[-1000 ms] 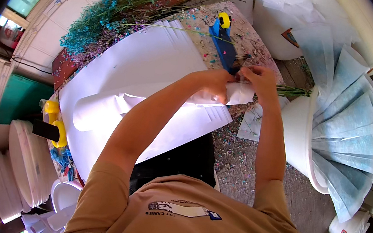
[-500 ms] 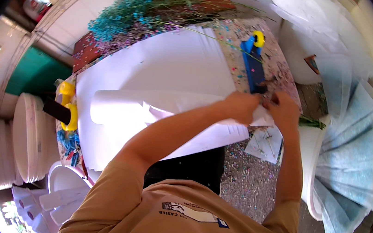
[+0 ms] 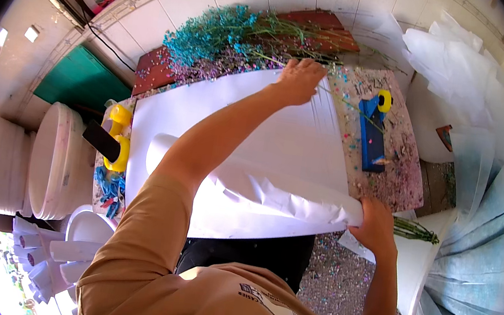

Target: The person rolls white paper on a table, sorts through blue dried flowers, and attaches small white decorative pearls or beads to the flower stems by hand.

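Note:
A large stack of white paper sheets point(image 3: 269, 115) covers the middle of the worktable. At its far edge is my left hand point(image 3: 300, 80), fingers bent down and together by thin flower stems; their tips are hidden, so what they pinch is unclear. My right hand point(image 3: 376, 224) grips the near right end of a white paper roll point(image 3: 285, 194), which lies creased across the stack. Beyond my left hand lie dried flowers with small teal heads point(image 3: 213, 36). To the right stands a blue tape dispenser point(image 3: 372, 137) with a yellow roll.
Yellow tape rolls point(image 3: 116, 153) and a black phone-like slab point(image 3: 102, 141) sit at the table's left edge. White buckets point(image 3: 53, 161) stand further left. At the right, a white bucket point(image 3: 412, 259) holds pale blue wrapping sheets point(image 3: 475, 260).
My hands have come apart from beside the tape dispenser. The left has gone up and left to the flower stems; the right has moved down to the roll's end. The view has shifted.

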`<state>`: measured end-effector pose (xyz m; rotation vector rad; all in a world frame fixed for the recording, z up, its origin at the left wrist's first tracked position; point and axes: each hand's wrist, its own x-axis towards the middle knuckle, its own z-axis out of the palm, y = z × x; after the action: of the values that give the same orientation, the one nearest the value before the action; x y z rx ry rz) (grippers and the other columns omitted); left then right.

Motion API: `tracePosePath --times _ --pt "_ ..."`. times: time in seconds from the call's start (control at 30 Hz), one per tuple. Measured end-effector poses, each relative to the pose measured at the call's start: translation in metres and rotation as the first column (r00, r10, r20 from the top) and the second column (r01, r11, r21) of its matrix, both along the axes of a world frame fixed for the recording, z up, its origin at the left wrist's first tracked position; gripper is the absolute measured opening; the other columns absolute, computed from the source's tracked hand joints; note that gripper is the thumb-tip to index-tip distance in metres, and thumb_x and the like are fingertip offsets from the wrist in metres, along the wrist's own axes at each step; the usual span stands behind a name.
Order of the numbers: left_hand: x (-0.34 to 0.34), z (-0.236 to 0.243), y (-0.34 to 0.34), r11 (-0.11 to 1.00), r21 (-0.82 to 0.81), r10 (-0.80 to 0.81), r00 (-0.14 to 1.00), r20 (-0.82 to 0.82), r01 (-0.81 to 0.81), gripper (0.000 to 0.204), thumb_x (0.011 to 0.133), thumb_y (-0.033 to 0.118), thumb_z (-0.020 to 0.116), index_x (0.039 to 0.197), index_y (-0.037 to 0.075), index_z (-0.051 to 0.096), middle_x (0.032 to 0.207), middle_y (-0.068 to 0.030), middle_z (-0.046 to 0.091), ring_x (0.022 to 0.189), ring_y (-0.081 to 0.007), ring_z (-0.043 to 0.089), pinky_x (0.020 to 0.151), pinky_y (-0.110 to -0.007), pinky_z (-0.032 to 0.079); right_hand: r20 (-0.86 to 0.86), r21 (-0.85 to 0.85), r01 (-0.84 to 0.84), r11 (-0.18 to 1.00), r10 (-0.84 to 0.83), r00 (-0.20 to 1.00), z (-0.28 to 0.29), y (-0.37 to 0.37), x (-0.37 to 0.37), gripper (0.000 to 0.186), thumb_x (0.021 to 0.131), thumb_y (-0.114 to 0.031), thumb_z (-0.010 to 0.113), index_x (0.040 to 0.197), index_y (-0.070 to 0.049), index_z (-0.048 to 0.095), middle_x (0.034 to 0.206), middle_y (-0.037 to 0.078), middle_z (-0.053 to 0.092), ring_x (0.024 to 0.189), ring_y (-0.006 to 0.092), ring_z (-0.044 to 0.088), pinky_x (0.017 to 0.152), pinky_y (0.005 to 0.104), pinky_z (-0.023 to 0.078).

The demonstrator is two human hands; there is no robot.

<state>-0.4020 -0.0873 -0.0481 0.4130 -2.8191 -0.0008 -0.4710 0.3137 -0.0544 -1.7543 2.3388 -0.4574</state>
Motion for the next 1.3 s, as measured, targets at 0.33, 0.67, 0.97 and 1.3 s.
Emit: tracePosePath --times 0.33,0.67,0.97,1.3 --pt "0.041 -0.021 -0.164 0.981 -0.158 0.139 0.978 0.158 -0.114 0.02 0.089 0.01 0.056 0.102 0.015 0.07 0.104 -0.009 0.072 0.106 -0.0304 0.068 0.105 -0.052 0.046 0.011 0.072 0.055 0.996 -0.056 0.998 0.002 -0.003 -0.004 0.064 0.057 -0.018 0.087 0.114 -0.005 0.06 0.103 0.014 0.062 0.1 0.037 0.06 0.091 0.049 0.044" --pt "-0.002 -0.068 -0.212 0.95 -0.185 0.274 0.955 0.113 -0.251 0.04 0.102 0.032 0.052 0.136 0.01 0.054 0.133 -0.0147 0.062 0.121 -0.0358 0.06 0.096 -0.051 0.05 0.062 0.111 0.02 0.994 -0.027 0.998 0.009 -0.02 -0.004 0.07 0.054 -0.018 0.085 0.118 -0.005 0.06 0.107 0.014 0.063 0.104 0.0372 0.059 0.091 0.0482 0.044" --pt "0.087 0.064 -0.096 0.986 0.058 0.143 0.974 0.174 -0.155 0.05 0.095 0.024 0.063 0.142 0.008 0.054 0.114 -0.017 0.072 0.106 -0.0368 0.067 0.099 -0.048 0.048 0.03 0.242 -0.042 0.969 0.035 0.999 0.038 -0.046 0.016 0.094 0.057 -0.028 0.093 0.138 -0.004 0.051 0.128 0.02 0.06 0.121 0.0405 0.056 0.103 0.0504 0.043" --pt "0.358 0.019 0.163 0.256 0.966 -0.107 0.992 0.072 -0.042 0.04 0.098 0.02 0.068 0.134 0.003 0.063 0.107 -0.0107 0.076 0.103 -0.0224 0.071 0.096 -0.036 0.054 0.524 0.123 -0.596 0.793 0.459 0.718 0.034 -0.201 0.091 0.104 0.058 -0.03 0.09 0.147 -0.002 0.046 0.142 0.02 0.056 0.131 0.0327 0.053 0.112 0.0394 0.039"
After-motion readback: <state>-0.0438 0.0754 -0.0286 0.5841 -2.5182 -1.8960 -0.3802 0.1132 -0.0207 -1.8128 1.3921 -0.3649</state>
